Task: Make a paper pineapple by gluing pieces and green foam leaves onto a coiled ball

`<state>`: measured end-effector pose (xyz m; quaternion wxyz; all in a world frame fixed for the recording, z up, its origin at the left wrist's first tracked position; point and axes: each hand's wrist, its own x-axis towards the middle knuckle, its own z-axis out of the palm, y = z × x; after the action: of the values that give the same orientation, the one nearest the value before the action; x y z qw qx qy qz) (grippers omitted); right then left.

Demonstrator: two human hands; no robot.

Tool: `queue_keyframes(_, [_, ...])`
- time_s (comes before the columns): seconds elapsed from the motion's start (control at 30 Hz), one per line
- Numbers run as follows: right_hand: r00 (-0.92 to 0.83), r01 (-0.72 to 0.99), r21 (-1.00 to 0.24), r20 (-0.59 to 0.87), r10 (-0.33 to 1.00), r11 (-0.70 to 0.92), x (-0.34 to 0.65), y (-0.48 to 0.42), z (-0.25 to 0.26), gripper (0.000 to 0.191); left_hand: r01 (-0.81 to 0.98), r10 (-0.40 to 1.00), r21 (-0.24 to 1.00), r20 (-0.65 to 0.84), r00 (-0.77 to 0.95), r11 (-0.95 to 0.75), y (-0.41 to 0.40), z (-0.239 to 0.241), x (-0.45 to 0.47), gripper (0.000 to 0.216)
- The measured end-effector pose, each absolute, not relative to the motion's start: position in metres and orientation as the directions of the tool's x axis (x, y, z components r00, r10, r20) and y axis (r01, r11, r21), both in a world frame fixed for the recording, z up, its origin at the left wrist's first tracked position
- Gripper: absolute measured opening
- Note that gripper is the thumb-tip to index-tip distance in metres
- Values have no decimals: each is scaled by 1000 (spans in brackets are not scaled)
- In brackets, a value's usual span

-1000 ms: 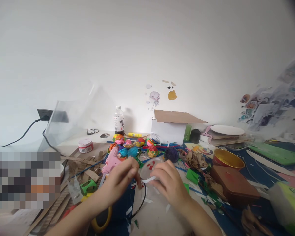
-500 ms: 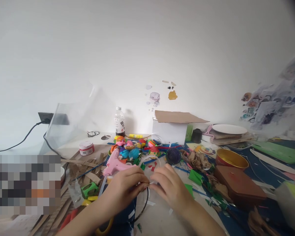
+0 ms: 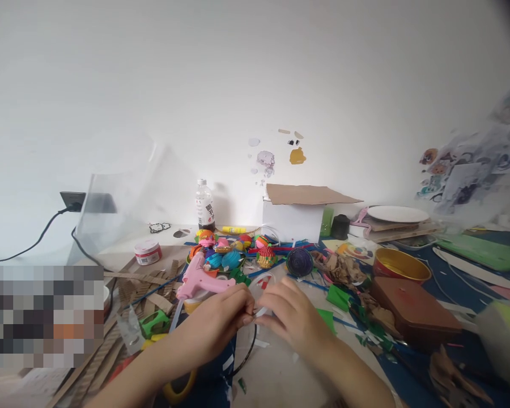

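My left hand (image 3: 227, 309) is closed, thumb and fingers pinching a thin hoop close to my right fingertips. The hoop's dark part (image 3: 251, 348) curves down below the hands, and a pale, translucent arc (image 3: 263, 279) shows above them. My right hand (image 3: 293, 317) is closed too, its fingers pinched around a narrow white strip (image 3: 261, 311) at the same spot. Fingers hide just how strip and hoop meet. Just beyond my left hand lies a pink glue gun (image 3: 199, 277), near several colourful corrugated-paper balls (image 3: 230, 260).
Cardboard strips (image 3: 153, 283), a green tool (image 3: 154, 324) and yellow scissor handles (image 3: 181, 391) lie left. On the right are a gold-lined tin (image 3: 402, 266), a brown box (image 3: 414, 311) and crumpled paper (image 3: 344, 269). A bottle (image 3: 204, 207) and white box (image 3: 292, 222) stand behind.
Both hands stay together at the hoop, with small finger shifts. The white strip shows more clearly between them. The view has tilted slightly, so the background sits a little higher.
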<state>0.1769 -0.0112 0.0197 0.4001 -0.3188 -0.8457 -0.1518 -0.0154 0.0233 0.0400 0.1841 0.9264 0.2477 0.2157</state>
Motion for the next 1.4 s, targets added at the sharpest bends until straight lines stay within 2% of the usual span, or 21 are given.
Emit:
queue_keyframes(0.1, [-395, 667, -100, 792, 465, 738, 183, -8, 19, 22, 363, 577, 526, 328, 748, -769, 23, 39, -16, 12])
queue_keyframes(0.23, [-315, 659, -174, 819, 479, 731, 187, -6, 20, 18, 204, 593, 659, 444, 672, -724, 30, 27, -17, 15])
queue_keyframes(0.33, [-297, 643, -198, 826, 480, 739, 187, -7, 20, 15, 170, 607, 666, 507, 612, -727, 32, 22, -17, 14])
queue_keyframes(0.43, [-304, 632, -208, 820, 486, 747, 186, -9, 20, 13, 248, 654, 657, 490, 577, -712, 28, 25, -17, 5])
queue_keyframes(0.5, [-298, 616, -224, 821, 487, 755, 185, -9, 20, 10, 313, 667, 622, 485, 566, -718, 25, 28, -18, 12])
queue_keyframes(0.63, [-235, 563, -324, 820, 522, 761, 185, -9, 21, 4, 445, 647, 470, 538, 540, -762, 26, 32, -20, 20])
queue_keyframes(0.83, [-170, 486, -484, 765, 622, 728, 184, -10, 24, 6, 419, 480, 250, 588, 650, -873, 30, 37, -15, 18])
queue_keyframes(0.93, [-92, 519, -490, 783, 615, 701, 179, -12, 24, 11, 389, 454, 245, 596, 662, -888, 29, 37, -13, 16])
queue_keyframes(1.03, [7, 535, -503, 806, 591, 679, 172, -14, 22, 8, 336, 424, 261, 622, 658, -905, 28, 32, -12, 14])
queue_keyframes(1.17, [20, 452, -615, 731, 682, 646, 166, -15, 18, 12, 315, 383, 227, 660, 646, -922, 27, 30, -10, 12])
queue_keyframes(1.3, [120, 258, -781, 610, 783, 569, 165, -15, 18, 8, 337, 387, 210, 668, 636, -918, 26, 32, -8, 14])
queue_keyframes(1.4, [89, 61, -849, 528, 845, 524, 166, -16, 22, 17, 348, 391, 207, 671, 630, -915, 26, 34, -8, 15])
